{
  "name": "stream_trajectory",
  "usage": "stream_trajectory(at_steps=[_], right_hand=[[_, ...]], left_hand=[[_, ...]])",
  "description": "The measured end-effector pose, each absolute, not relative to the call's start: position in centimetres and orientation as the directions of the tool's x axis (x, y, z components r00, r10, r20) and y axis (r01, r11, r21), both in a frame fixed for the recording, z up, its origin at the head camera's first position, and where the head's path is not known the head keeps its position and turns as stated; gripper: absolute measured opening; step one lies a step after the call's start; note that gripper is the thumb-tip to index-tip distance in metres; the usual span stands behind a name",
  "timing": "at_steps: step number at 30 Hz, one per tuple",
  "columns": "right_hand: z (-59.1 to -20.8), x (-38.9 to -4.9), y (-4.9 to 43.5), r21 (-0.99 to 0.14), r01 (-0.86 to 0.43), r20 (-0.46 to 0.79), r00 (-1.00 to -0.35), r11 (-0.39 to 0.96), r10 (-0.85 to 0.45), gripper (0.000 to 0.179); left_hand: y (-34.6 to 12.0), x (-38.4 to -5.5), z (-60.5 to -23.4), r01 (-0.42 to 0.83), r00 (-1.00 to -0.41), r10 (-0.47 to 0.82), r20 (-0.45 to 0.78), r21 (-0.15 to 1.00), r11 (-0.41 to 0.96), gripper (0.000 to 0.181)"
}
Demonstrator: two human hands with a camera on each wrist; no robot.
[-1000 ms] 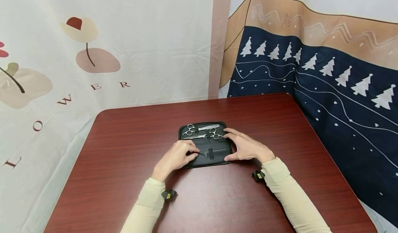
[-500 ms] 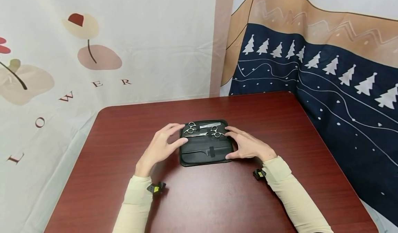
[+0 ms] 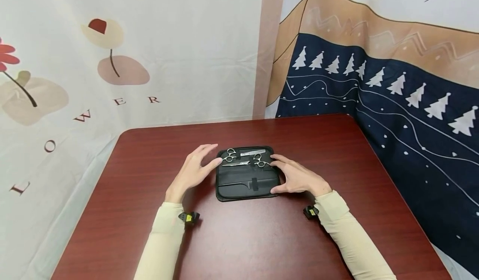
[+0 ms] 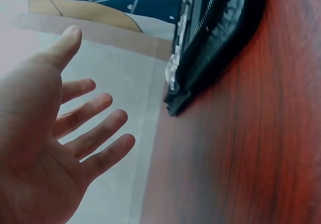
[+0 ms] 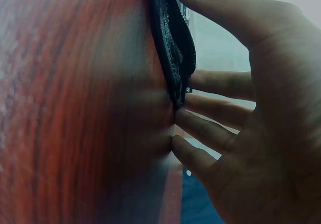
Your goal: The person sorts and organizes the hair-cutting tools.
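A black zip case (image 3: pixel 235 193) lies unfolded on the table, holding two pairs of silver scissors and a black thin-tailed comb (image 3: pixel 248 184). The upper scissors (image 3: pixel 252 152) point right and the lower scissors (image 3: pixel 236 163) point left, each under a strap. My left hand (image 3: pixel 191 173) hovers at the case's left side, thumb near its edge and fingers spread; the left wrist view shows the palm holding nothing, apart from the case (image 4: pixel 220 38). My right hand (image 3: pixel 299 177) rests at the right edge, thumb at the near corner and fingertips farther up, loosely bent.
The dark red wooden table (image 3: pixel 239 238) extends around the case. A pale printed cloth (image 3: pixel 198 64) hangs behind it, and a navy cloth with white trees (image 3: pixel 404 134) hangs at the right. Small black wrist cameras sit on both sleeves.
My left hand has let go of the comb, which lies in the lower half of the case, and moved left to the case's side. The right hand has stayed at the right edge.
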State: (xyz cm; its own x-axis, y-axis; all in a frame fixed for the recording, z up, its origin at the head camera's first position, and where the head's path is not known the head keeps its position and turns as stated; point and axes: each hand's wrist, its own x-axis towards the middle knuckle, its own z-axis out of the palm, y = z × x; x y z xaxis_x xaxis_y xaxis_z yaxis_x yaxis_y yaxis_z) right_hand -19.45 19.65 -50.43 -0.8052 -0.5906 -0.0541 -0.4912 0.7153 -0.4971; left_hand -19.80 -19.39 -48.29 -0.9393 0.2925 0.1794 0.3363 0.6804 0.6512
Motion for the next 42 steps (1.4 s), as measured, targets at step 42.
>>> stream_trajectory(at_steps=[42], right_hand=[[-50.5, -19.5, 19.8, -0.510, -0.473, -0.071, -0.809, 0.718, -0.583, 0.089]], left_hand=[[-19.3, -32.1, -57.3, 0.266, -0.945, 0.328, -0.012, 0.557, 0.786, 0.018]])
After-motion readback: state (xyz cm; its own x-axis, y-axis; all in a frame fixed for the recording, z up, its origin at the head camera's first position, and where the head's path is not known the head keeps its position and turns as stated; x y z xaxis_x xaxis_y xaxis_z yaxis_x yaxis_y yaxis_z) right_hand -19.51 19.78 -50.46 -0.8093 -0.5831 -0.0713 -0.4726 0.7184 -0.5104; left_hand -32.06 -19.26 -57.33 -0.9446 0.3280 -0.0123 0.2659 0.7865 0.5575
